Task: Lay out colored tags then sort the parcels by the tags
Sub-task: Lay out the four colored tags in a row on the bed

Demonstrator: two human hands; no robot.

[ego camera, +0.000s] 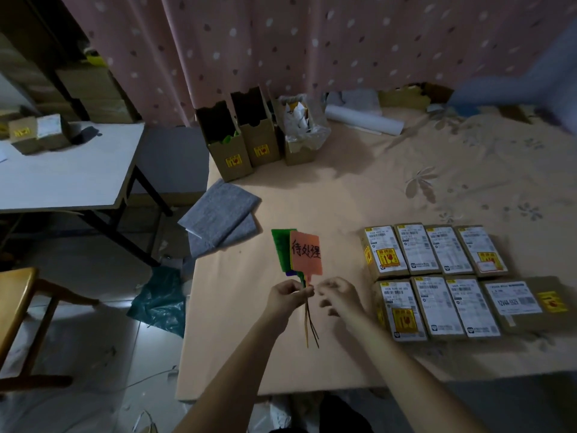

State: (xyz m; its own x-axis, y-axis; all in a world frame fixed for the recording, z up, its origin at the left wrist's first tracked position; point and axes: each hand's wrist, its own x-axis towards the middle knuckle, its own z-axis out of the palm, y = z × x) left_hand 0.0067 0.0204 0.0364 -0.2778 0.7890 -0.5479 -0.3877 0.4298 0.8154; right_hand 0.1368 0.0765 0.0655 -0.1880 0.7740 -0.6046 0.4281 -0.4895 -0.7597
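Tags [304, 254] are bunched upright in the left hand [288, 295], its grip pinched round their stems just above the surface [249, 354], an orange one in front of green and purple; the right hand [338, 295], fingers loosely curled and holding nothing, sits just beside the stems. One tag at a time is best drawn off and laid flat, well apart, left of the parcels [437, 279] ranged in two rows. Cardboard boxes [240, 145] are stood before a dotted curtain [312, 42], with grey pads [218, 210] at the edge.
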